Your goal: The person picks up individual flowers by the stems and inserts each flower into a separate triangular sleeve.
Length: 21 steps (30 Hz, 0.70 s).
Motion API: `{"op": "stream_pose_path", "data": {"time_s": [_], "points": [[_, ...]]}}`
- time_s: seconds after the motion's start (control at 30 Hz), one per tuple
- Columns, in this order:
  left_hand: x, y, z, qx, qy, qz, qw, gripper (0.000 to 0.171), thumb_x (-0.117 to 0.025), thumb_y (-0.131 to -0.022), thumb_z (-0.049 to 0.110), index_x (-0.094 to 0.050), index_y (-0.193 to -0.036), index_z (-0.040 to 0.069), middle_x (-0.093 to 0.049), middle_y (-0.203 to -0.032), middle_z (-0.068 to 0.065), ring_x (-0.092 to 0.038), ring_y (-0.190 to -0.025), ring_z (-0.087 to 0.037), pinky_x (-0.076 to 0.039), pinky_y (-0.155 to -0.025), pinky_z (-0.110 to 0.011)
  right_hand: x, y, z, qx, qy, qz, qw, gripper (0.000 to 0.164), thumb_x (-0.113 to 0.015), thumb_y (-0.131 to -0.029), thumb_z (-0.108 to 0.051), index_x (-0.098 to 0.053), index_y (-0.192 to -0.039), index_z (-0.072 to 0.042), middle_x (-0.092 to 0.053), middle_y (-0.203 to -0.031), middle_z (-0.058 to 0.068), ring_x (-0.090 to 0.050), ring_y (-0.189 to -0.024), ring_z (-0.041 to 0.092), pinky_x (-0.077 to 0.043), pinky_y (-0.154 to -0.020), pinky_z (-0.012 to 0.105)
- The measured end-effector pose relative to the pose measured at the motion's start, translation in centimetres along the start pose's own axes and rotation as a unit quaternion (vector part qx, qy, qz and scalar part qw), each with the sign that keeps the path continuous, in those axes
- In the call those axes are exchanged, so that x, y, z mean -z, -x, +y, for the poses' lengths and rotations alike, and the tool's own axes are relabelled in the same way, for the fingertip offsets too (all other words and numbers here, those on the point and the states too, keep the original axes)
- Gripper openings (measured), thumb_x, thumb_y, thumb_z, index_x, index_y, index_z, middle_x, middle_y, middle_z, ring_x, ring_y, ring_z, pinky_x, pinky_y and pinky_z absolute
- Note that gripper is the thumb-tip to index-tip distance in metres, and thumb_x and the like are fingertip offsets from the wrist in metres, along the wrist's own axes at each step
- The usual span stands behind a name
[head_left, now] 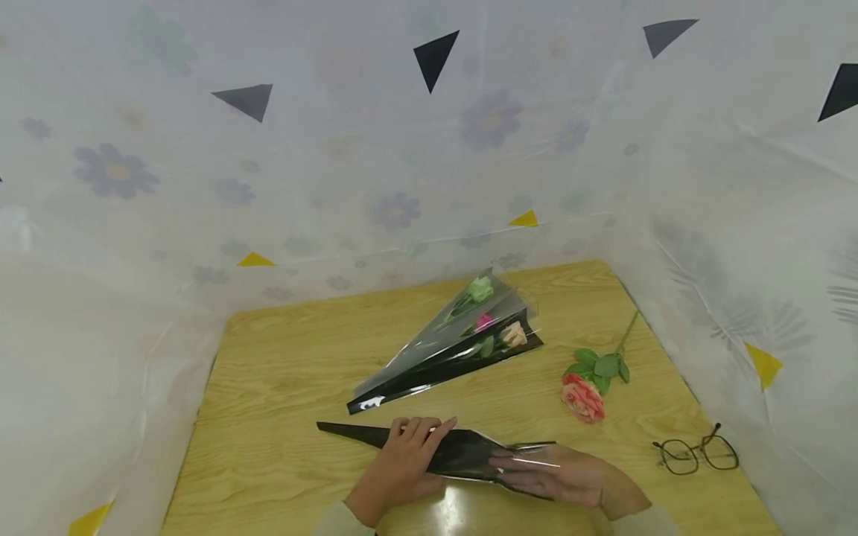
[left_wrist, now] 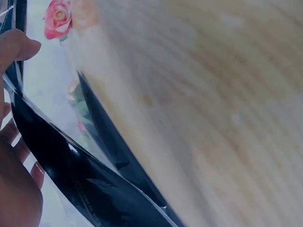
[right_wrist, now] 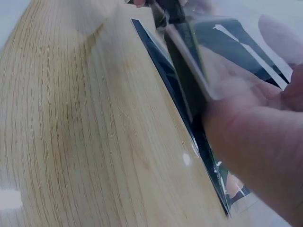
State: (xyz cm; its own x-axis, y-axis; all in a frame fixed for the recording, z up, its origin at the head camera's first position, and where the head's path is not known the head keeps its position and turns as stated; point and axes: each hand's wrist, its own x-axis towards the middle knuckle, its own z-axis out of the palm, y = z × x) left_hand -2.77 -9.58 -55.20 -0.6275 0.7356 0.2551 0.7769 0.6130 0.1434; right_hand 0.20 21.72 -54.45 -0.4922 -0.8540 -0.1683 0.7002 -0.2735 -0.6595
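A black flower sleeve (head_left: 462,452) with a clear plastic front lies across the table near me, its narrow tip pointing left. My left hand (head_left: 405,458) grips it near the middle, fingers over the far edge. Through the sleeve's wide right end reaches my right hand (head_left: 570,473), its straight fingers showing through the clear film. In the right wrist view the film covers part of the right hand (right_wrist: 260,123). A pink rose (head_left: 583,398) with a green leafy stem lies to the right, outside any wrapping.
Beyond my hands lie wrapped flowers in overlapping sleeves (head_left: 402,372): a pale green one (head_left: 480,289), a magenta one (head_left: 484,321) and a peach one (head_left: 514,335). Eyeglasses (head_left: 697,452) rest at the table's right edge. Patterned white sheeting (head_left: 335,186) surrounds the wooden table (head_left: 268,357).
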Motion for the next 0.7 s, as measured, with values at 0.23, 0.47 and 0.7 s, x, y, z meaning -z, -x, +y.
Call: {"op": "stream_pose_path", "data": {"time_s": [0.23,0.47,0.7], "points": [[-0.59,0.21,0.32,0.003,-0.011,-0.018,0.9998,0.093,-0.074,-0.066,0.049,-0.033,-0.144,0.019,-0.043,-0.123,0.003,-0.044,-0.105,-0.015,-0.032,-0.087,-0.041,-0.22,-0.19,-0.18,-0.007,0.090,-0.037,0.995,0.051,-0.008,-0.103,-0.020,-0.032,-0.141,0.005,-0.031,-0.144,0.021,-0.029,-0.134,0.028,-0.025,-0.106,0.036],[0.02,-0.08,0.57,0.011,-0.012,-0.015,0.9997,0.098,-0.075,-0.062,0.056,-0.032,-0.143,0.020,-0.043,-0.124,0.003,-0.043,-0.107,-0.014,-0.032,-0.088,-0.040,-0.35,-0.43,-0.08,0.065,-0.014,-0.047,0.997,0.043,-0.013,-0.101,-0.003,-0.023,-0.142,0.010,-0.027,-0.145,0.026,-0.025,-0.133,0.038,-0.020,-0.105,0.045],[0.09,-0.18,0.64,0.007,-0.010,0.005,0.9999,0.096,-0.076,-0.062,0.050,-0.033,-0.142,0.020,-0.044,-0.122,0.003,-0.045,-0.106,-0.015,-0.034,-0.088,-0.039,-0.83,-0.61,-0.06,0.070,0.081,0.002,0.994,0.042,-0.020,-0.101,-0.001,-0.030,-0.141,0.006,-0.030,-0.146,0.018,-0.031,-0.132,0.033,-0.029,-0.103,0.039]]}}
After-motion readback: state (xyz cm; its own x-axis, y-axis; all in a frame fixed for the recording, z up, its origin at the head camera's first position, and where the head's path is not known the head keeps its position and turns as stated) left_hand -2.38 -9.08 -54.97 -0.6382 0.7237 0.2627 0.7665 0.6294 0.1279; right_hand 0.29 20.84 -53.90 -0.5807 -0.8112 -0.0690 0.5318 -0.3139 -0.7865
